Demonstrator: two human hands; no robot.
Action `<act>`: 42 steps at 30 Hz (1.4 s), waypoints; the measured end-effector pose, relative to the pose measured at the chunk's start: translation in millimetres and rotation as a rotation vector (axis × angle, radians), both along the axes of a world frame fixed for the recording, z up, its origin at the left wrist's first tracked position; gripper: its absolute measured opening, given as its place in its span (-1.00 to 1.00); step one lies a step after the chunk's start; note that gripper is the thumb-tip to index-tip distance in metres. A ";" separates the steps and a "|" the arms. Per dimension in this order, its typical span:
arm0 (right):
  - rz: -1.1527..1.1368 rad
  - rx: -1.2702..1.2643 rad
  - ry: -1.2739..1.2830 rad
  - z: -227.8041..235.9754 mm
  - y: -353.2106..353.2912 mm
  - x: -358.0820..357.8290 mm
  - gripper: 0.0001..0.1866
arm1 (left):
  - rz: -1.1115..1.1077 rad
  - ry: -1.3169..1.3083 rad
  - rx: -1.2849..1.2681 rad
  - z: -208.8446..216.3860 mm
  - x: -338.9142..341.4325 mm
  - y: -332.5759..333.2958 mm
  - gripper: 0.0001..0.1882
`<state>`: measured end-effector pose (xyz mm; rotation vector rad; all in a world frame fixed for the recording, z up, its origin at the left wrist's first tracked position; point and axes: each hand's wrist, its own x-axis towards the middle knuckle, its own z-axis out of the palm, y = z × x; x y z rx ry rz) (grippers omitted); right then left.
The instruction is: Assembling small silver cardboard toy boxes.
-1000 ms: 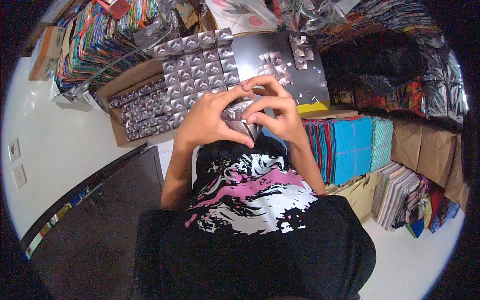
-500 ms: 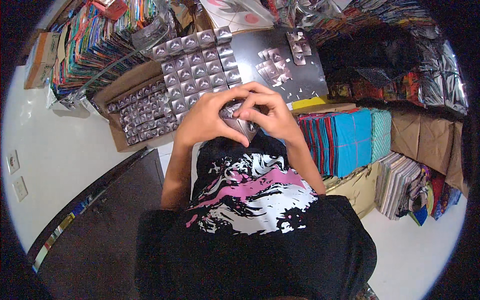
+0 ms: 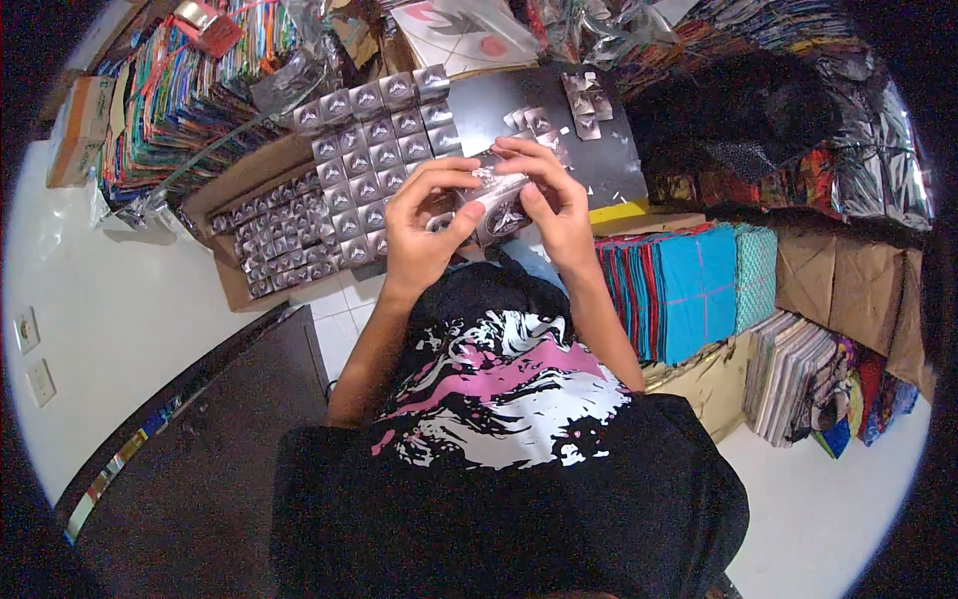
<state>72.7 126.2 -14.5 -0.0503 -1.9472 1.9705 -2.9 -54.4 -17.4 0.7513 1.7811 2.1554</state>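
A small dark grey box with a light emblem on its front is held up before my chest between both hands. My left hand grips its left side, with the thumb against the front edge and the fingers curled over the top. On the other side my right hand holds it by thumb and fingers. The box's upper end looks shiny; whether its flap is closed I cannot tell. Just beyond my left hand stand rows of matching boxes, stacked on the black table.
Left of the rows, a cardboard carton holds many similar boxes. Flat grey pieces and paper scraps lie on the table. Folded blue cloths are stacked at right. A red tape dispenser sits atop bundled packets at far left.
My hands have spread apart around the small box and turned it, so its emblem face now shows. The right fingers have moved from its top to its right side.
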 end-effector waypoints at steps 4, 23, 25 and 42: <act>0.082 -0.025 0.007 9.1 29.3 6.9 -0.74 | 0.075 0.216 -0.077 10.3 0.9 25.2 -0.80; 0.178 -0.095 -0.160 -17.2 150.2 6.6 -0.89 | 0.129 -0.172 -0.149 -5.2 34.2 140.9 -0.75; 0.191 -0.155 -0.174 -25.6 153.8 3.1 -0.88 | 0.141 -0.219 -0.155 -1.7 39.3 149.0 -0.63; 0.660 0.214 -0.229 -34.7 119.5 -37.6 -0.16 | 0.363 -0.297 -0.289 -16.0 50.9 78.7 -0.28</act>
